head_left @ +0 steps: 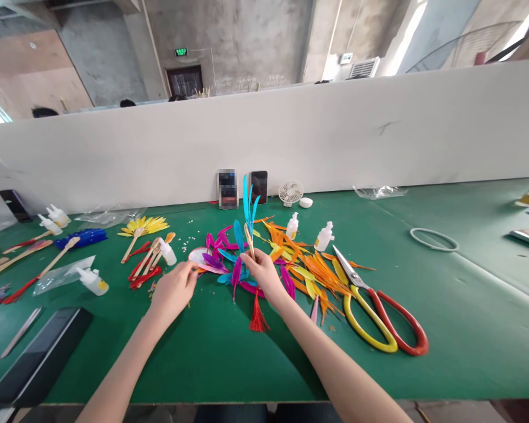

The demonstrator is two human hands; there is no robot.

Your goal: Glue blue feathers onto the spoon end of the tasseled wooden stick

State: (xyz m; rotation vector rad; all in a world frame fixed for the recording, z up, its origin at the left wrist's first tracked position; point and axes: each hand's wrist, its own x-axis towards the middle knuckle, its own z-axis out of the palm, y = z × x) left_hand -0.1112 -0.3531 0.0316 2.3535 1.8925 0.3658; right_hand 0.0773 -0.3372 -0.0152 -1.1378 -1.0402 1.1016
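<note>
My right hand point(264, 273) is closed around a wooden stick point(248, 239) held upright, with blue feathers point(247, 202) rising from its top and a red tassel point(258, 314) hanging below. My left hand point(175, 288) is beside a small white round dish point(199, 257) with a pink edge, its fingertips near the rim. Its fingers are bent together; what they hold, if anything, is too small to make out. Between and behind my hands lie loose magenta feathers point(220, 242) and blue ones. Orange feathers point(321, 271), mixed with yellow, spread to the right of my right hand.
Large scissors point(381, 317) lie open at the right. White glue bottles point(324, 236) stand behind the feathers. At left are a yellow feather fan point(144, 226), a blue one point(81, 238) and a dark case point(39, 355). Two phones point(259, 187) lean on the white partition point(291, 138).
</note>
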